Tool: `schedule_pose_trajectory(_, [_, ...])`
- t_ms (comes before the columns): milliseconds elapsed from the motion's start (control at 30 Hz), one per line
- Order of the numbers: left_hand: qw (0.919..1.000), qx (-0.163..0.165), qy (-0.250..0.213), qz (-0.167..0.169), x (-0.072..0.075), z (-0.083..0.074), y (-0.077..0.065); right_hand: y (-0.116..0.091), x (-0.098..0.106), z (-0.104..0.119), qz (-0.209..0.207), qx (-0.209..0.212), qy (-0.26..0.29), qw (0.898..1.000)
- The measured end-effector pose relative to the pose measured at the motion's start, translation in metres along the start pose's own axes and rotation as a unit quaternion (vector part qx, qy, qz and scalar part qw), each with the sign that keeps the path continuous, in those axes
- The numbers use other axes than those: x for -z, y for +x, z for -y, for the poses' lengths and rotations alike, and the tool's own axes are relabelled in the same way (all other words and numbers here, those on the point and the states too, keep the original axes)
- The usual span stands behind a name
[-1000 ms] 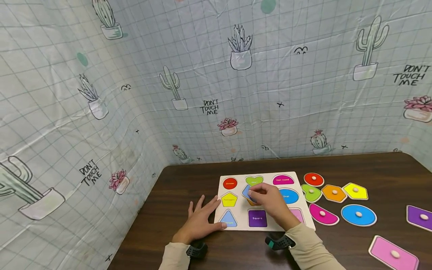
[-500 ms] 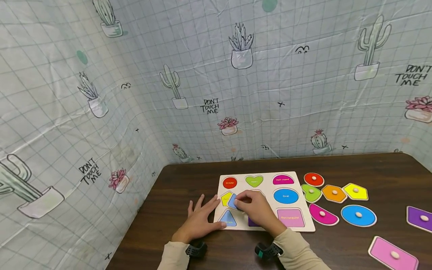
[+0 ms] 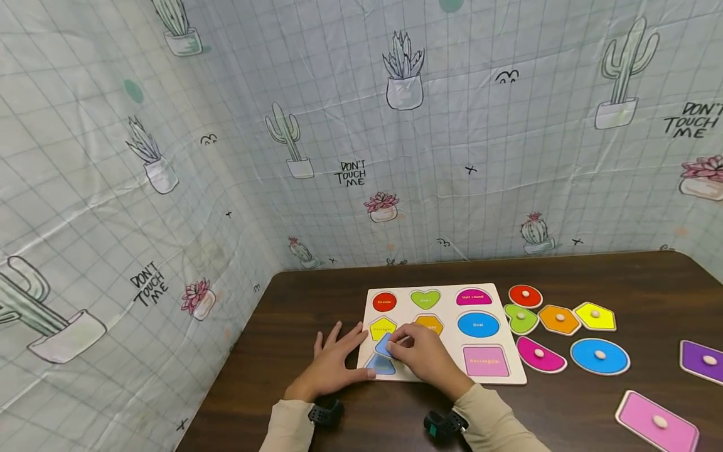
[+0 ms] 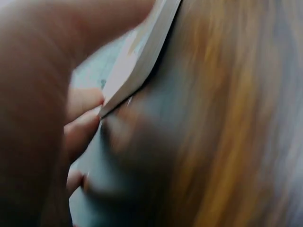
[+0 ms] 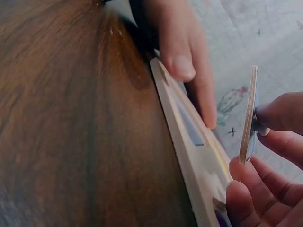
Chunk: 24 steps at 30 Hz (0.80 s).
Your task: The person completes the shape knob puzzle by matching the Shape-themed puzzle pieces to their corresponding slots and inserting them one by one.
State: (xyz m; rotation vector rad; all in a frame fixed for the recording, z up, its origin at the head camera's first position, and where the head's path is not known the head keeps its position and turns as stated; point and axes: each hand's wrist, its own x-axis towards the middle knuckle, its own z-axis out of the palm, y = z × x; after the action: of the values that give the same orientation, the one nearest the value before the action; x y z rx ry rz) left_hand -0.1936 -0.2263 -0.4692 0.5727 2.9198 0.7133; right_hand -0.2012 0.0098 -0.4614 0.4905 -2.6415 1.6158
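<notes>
In the head view my right hand (image 3: 426, 359) pinches a blue triangle puzzle piece (image 3: 382, 345), tilted above the lower left of a white shape board (image 3: 449, 298). The piece partly overlaps the board's blue triangle spot (image 3: 380, 366). From the right wrist, the triangle piece (image 5: 249, 116) is seen edge-on, raised off the board, with thumb and finger at its knob. My left hand (image 3: 329, 369) rests at the board's left edge, fingers spread, thumb near the lower left corner. In the left wrist view its fingertips touch the board's edge (image 4: 137, 71); that view is blurred.
Right of the board lie several knobbed pieces: red circle (image 3: 525, 295), green heart (image 3: 521, 319), orange hexagon (image 3: 559, 320), yellow pentagon (image 3: 595, 316), magenta half round (image 3: 540, 355), blue oval (image 3: 600, 356), pink rectangle (image 3: 657, 422) and purple piece (image 3: 703, 361). A patterned cloth (image 3: 429, 150) stands behind the table.
My right hand has carried the blue triangle piece from the board's middle leftward and down to above the triangle spot. The left hand stays at the board's left edge.
</notes>
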Motion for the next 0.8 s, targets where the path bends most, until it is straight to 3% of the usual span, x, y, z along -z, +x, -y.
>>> schedule_pose_trajectory(300, [0.9997, -0.010, -0.005, 0.021, 0.005, 0.001, -0.004, -0.004, -0.004, -0.003, 0.001, 0.027, -0.023, 0.999])
schedule_pose_trajectory(500, [0.9998, 0.002, -0.004, 0.020, 0.003, -0.002, -0.007, -0.005, -0.010, -0.004, 0.010, 0.060, -0.060, 0.996])
schedule_pose_trajectory(800, [0.9999, -0.007, 0.000, 0.011, 0.003, -0.001, -0.005, -0.006, -0.015, 0.000, 0.007, 0.085, -0.125, 0.989])
